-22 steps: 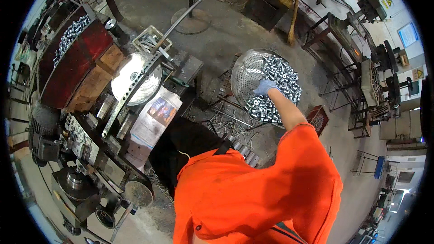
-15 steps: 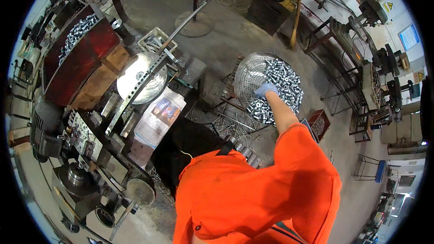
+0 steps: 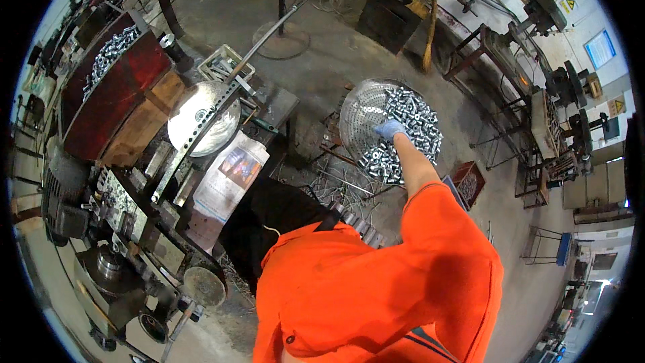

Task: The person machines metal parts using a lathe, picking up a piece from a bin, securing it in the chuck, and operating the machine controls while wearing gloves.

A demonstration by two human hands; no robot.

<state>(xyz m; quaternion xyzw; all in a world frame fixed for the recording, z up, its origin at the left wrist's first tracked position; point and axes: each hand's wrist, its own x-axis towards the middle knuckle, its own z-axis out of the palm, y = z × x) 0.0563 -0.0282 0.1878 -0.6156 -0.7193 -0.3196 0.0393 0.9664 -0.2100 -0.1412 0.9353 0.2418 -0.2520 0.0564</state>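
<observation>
My right hand (image 3: 388,129), in a blue glove, rests at the left edge of a heap of shiny metal sleeves (image 3: 415,121). These short cylindrical pieces lie in a round perforated metal pan (image 3: 356,113), heaped toward its right side. The pan's left part shows bare holes. My bare right forearm reaches away from me across the near part of the heap. At this size I cannot make out whether the gloved fingers are closed on a piece. My left hand is out of view.
On the left bench lie a round metal disc (image 3: 198,124), a drilled bar (image 3: 185,154) and a printed paper sheet (image 3: 228,175). A red bin (image 3: 121,87) holds more metal pieces. A red box (image 3: 468,185) stands right of the pan; drill presses (image 3: 561,87) line the right.
The whole view has shifted slightly, moving the scene a little to the left. My right hand stays at the heap's left edge, with little visible movement against the pan.
</observation>
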